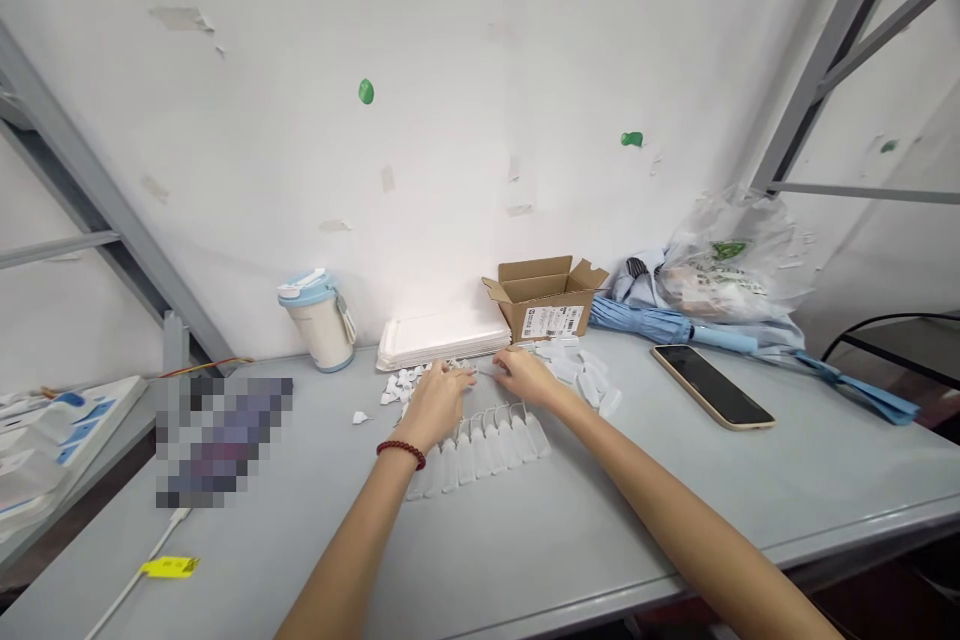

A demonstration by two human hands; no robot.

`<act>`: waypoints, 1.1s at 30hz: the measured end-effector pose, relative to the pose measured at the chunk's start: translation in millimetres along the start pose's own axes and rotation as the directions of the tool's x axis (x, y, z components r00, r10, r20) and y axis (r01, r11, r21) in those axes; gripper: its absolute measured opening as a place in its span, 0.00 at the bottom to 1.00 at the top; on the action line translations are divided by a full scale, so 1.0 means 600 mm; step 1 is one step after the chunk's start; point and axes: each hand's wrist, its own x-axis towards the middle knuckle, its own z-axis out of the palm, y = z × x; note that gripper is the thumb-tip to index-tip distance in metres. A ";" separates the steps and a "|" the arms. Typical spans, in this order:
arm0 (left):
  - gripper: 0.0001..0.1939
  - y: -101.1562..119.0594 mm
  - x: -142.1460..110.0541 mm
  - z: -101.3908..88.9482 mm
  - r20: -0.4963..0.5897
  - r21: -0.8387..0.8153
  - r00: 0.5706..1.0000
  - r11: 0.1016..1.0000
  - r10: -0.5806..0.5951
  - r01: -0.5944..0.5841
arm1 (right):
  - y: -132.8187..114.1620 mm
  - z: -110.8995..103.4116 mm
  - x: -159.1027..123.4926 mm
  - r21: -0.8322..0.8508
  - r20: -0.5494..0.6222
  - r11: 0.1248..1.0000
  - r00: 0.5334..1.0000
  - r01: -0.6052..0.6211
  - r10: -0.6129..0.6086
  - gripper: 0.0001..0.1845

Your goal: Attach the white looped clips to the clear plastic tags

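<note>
My left hand (439, 400), with a dark red bead bracelet at the wrist, reaches over the near side of a pile of small white pointed caps (401, 385). Its fingers are bent together near the back of the work area. Close on its right, my right hand (526, 375) has its thumb and fingers drawn together in a pinch. What either hand holds is too small to make out. Below the hands lies a row of several small translucent plastic bottles (491, 450) with thin curved tips. More loose translucent bottles (589, 375) lie right of my right hand.
Behind the hands are a stack of white trays (442, 338) and an open cardboard box (551, 305). A cup (319, 325) stands left. To the right lie a phone (712, 387), a folded blue umbrella (645, 320) and a plastic bag (739, 265). A cable (142, 570) runs at front left.
</note>
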 end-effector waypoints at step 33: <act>0.17 0.019 0.000 -0.024 0.020 -0.803 0.914 0.538 -0.405 0.256 | -0.009 -0.055 -0.008 0.100 -0.036 0.995 0.999 -0.018 0.022 0.08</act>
